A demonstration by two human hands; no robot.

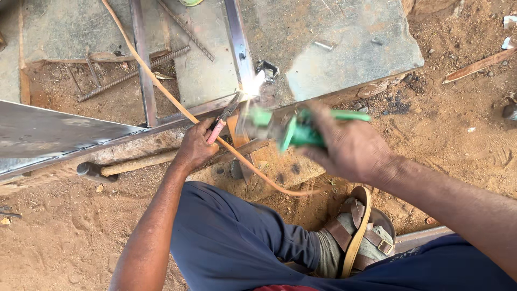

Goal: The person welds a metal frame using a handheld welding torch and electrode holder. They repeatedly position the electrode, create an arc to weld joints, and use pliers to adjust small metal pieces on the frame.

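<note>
Between the curled fingers of the left hand (195, 146) a pair of pliers with pink handles (222, 122) is gripped tightly, its nose set at the joint of two steel bars (240, 54) where a bright white glare is seen. A green angle grinder (293, 128), blurred, is clasped in the closed right hand (344, 145), just beside the pliers and over the same joint. An orange cable (161, 81) is laid across the bars and passes under both hands. A hammer with a wooden handle (134, 163) is seen on the sandy ground near the left wrist. Below, a sandalled foot (361, 237) is planted on the dirt.
</note>
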